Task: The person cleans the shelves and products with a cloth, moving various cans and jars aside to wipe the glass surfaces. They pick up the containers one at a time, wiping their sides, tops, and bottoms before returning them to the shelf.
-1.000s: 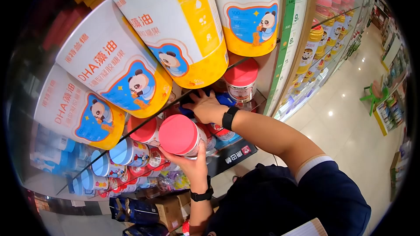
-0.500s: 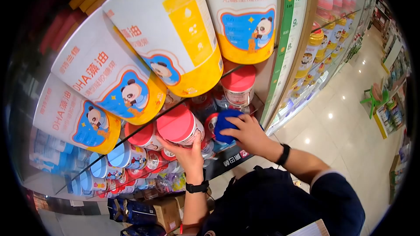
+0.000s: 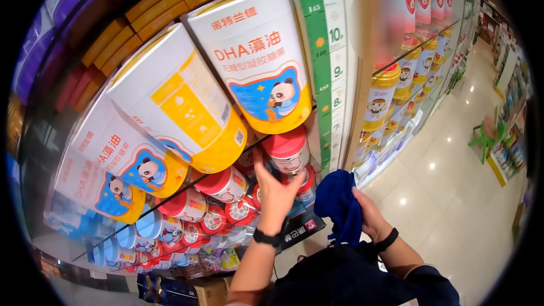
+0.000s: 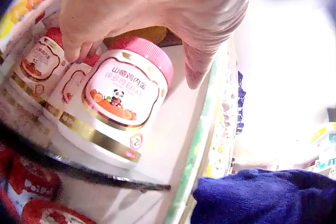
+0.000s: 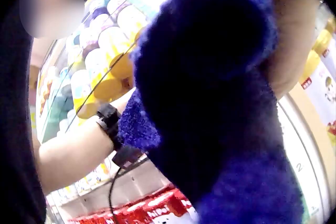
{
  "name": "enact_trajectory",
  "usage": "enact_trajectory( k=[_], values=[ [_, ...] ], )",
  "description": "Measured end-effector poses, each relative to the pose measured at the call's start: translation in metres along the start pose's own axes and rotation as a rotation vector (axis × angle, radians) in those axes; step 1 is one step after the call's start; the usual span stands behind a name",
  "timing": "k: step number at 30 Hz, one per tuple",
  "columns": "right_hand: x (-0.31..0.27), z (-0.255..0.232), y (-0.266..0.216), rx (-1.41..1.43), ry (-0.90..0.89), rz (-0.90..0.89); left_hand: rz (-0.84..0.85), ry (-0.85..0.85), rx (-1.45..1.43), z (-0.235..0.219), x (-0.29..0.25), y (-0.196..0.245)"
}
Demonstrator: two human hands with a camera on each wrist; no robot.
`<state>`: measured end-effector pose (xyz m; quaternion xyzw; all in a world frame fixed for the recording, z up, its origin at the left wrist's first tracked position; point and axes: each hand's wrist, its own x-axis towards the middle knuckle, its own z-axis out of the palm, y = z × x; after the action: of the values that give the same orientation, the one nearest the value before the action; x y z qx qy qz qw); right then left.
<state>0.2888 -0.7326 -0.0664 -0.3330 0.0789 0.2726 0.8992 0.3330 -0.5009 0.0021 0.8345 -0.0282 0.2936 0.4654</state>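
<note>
A white jar with a pink lid [image 3: 286,146] stands on the glass shelf, below a big panda canister. My left hand [image 3: 276,194] reaches to it with thumb and fingers spread to either side. In the left wrist view, the thumb [image 4: 195,66] is apart from this jar [image 4: 121,98], and the fingers are at its far side. Off the shelf to the right, my right hand [image 3: 371,215] grips a dark blue cloth [image 3: 339,201], which hangs bunched. The cloth [image 5: 210,92] fills much of the right wrist view and hides most of the fingers.
Large white and yellow canisters [image 3: 258,62] stand on the shelf above. Pink-lidded jars [image 3: 224,184] and blue-lidded tubs [image 3: 158,225] line up to the left. A green height-chart strip [image 3: 317,51] edges the shelf. More shelving with yellow cans [image 3: 378,102] continues beyond it.
My left hand has let go of the pink-lidded jar it held and moved right to another. My right hand has drawn the blue cloth away from the shelf. The head view has shifted.
</note>
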Motion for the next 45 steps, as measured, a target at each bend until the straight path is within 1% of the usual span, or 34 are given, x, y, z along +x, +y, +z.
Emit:
enact_trajectory(
  k=[1, 3, 4, 7, 10, 12, 13, 14, 15, 17, 18, 20, 21, 22, 25, 26, 29, 33, 34, 36, 37, 38, 39, 41, 43, 44, 45],
  values=[
    [-0.002, -0.001, -0.004, 0.067, -0.029, -0.007, 0.001, 0.009, 0.026, 0.010, 0.012, 0.001],
    [-0.009, -0.003, -0.009, 0.211, -0.081, -0.020, -0.060, 0.006, -0.085, 0.018, 0.031, 0.015],
    [-0.011, -0.012, -0.011, 0.280, -0.134, -0.016, -0.094, -0.001, -0.139, 0.021, 0.037, 0.020],
    [-0.027, -0.030, -0.024, 0.446, -0.227, 0.048, -0.014, 0.173, 0.020, 0.040, 0.036, 0.011],
    [-0.039, -0.035, -0.040, 0.374, -0.380, -0.059, 0.019, 0.293, 0.101, 0.055, 0.033, -0.003],
    [-0.045, -0.042, -0.047, 0.232, -0.343, -0.109, 0.056, 0.344, 0.138, 0.057, 0.031, -0.004],
    [-0.049, -0.045, -0.048, 0.171, -0.317, -0.126, 0.026, 0.291, 0.048, 0.056, 0.032, -0.003],
    [-0.050, -0.043, -0.050, 0.191, -0.313, -0.091, 0.004, 0.275, 0.044, 0.055, 0.032, -0.007],
    [-0.049, -0.047, -0.049, 0.183, -0.258, -0.077, -0.013, 0.263, 0.036, 0.055, 0.033, -0.010],
    [-0.046, -0.055, -0.043, 0.157, -0.150, -0.038, 0.007, 0.273, 0.120, 0.051, 0.033, -0.011],
    [-0.045, -0.055, -0.041, 0.130, -0.159, -0.042, 0.019, 0.289, 0.159, 0.048, 0.032, -0.012],
    [-0.045, -0.060, -0.036, 0.068, -0.159, -0.018, -0.045, 0.233, 0.107, 0.040, 0.024, -0.015],
    [-0.045, -0.057, -0.035, 0.039, -0.162, -0.008, -0.074, 0.204, 0.082, 0.036, 0.021, -0.015],
    [-0.046, -0.050, -0.032, -0.050, -0.116, -0.100, -0.046, 0.215, 0.157, 0.032, 0.015, -0.011],
    [-0.041, -0.035, -0.035, 0.059, -0.159, -0.039, -0.111, 0.205, 0.103, 0.019, -0.001, -0.007],
    [-0.031, -0.044, -0.030, 0.030, -0.171, -0.017, -0.043, 0.230, 0.059, 0.016, -0.005, -0.019],
    [-0.024, -0.028, -0.034, 0.044, -0.243, 0.032, -0.039, 0.201, -0.042, -0.003, -0.019, -0.015],
    [-0.021, -0.008, -0.030, 0.012, -0.314, 0.018, -0.033, 0.203, -0.108, -0.029, -0.039, -0.011],
    [-0.019, -0.001, -0.029, -0.062, -0.283, 0.016, -0.037, 0.200, -0.103, -0.037, -0.044, -0.014],
    [0.001, -0.008, -0.015, -0.547, -0.157, -0.159, -0.065, 0.190, -0.099, -0.050, -0.053, -0.008],
    [0.008, 0.000, -0.011, -0.787, -0.103, -0.251, -0.079, 0.192, -0.092, -0.057, -0.058, -0.005],
    [0.001, 0.008, -0.011, -0.685, 0.080, -0.065, -0.050, 0.206, -0.048, -0.062, -0.061, -0.008],
    [0.003, 0.013, -0.008, -0.751, 0.048, -0.222, -0.057, 0.191, -0.084, -0.066, -0.064, -0.013],
    [-0.006, 0.041, -0.013, -0.427, -0.066, -0.124, -0.074, 0.174, -0.083, -0.070, -0.065, -0.016],
    [-0.010, 0.065, -0.011, -0.431, -0.159, -0.210, -0.066, 0.193, -0.072, -0.066, -0.073, -0.025],
    [-0.006, 0.085, -0.012, -0.437, -0.218, -0.270, -0.043, 0.213, -0.071, -0.067, -0.067, -0.031],
    [-0.009, 0.101, -0.013, -0.408, -0.254, -0.286, -0.059, 0.211, -0.119, -0.067, -0.066, -0.028]
  ],
)
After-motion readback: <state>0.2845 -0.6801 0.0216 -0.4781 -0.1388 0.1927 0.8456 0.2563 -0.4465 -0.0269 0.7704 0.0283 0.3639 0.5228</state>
